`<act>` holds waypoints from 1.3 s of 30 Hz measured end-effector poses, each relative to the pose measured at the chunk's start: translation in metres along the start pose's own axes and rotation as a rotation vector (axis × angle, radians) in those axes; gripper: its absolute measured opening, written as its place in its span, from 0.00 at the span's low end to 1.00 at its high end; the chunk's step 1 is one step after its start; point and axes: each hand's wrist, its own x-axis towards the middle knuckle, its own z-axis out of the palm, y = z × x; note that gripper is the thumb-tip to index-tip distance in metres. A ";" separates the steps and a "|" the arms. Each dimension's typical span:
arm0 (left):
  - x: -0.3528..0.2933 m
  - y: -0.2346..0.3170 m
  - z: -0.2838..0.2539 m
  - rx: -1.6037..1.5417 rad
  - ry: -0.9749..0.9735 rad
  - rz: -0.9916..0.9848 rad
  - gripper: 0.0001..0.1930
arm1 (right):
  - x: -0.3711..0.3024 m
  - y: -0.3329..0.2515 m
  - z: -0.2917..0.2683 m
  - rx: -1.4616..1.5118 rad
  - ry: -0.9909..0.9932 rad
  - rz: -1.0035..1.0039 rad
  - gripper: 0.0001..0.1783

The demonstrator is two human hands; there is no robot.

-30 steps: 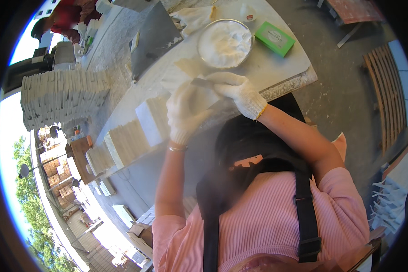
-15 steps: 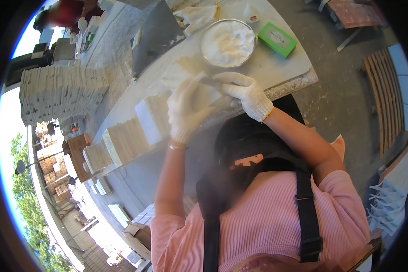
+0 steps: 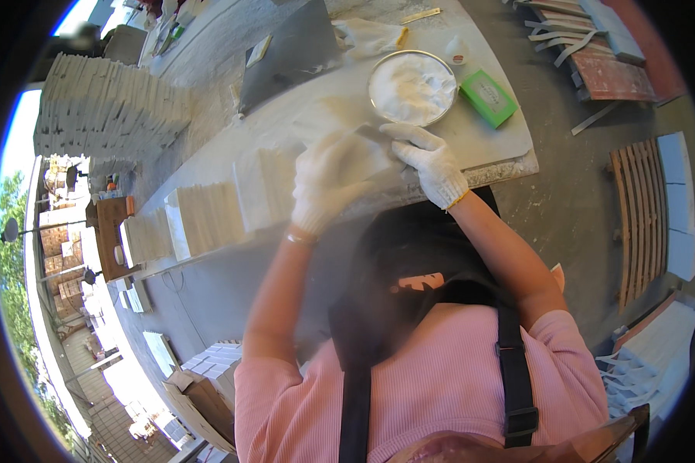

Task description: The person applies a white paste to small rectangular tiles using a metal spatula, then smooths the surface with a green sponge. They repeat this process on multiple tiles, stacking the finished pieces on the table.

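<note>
Both my hands wear white knitted gloves and are close together above the front edge of the work table (image 3: 486, 139). Between them is a pale flat piece like a tile (image 3: 353, 160), blurred by haze. My left hand (image 3: 323, 184) grips its left side, thumb apart from the fingers. My right hand (image 3: 428, 163) is closed at its right end, fingertips bent over the edge near a greyish corner. Just beyond my right hand stands a round bowl of white powder (image 3: 413, 87). A green box (image 3: 488, 99) and a small white bottle (image 3: 456, 52) are beside the bowl.
Pale tiles stand in rows (image 3: 205, 220) along the table's left front. Behind lie a dark sheet (image 3: 292, 58) and a cloth glove (image 3: 371, 37). A large stack of slabs (image 3: 108, 104) stands at far left. A wooden pallet (image 3: 637, 224) lies on the floor at right.
The view has turned and shifted, so the table things appear a little lower and further right. Both hands keep about the same place around the pale piece.
</note>
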 end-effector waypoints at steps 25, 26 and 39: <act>0.004 0.007 -0.007 0.236 -0.077 0.106 0.34 | -0.005 -0.042 -0.051 -0.780 0.155 -0.327 0.16; 0.004 0.007 -0.009 0.274 -0.073 0.128 0.34 | 0.002 -0.051 -0.056 -0.879 0.197 -0.351 0.16; 0.019 0.038 -0.069 0.162 -0.131 0.045 0.15 | 0.018 -0.106 -0.058 -1.679 0.237 -0.251 0.27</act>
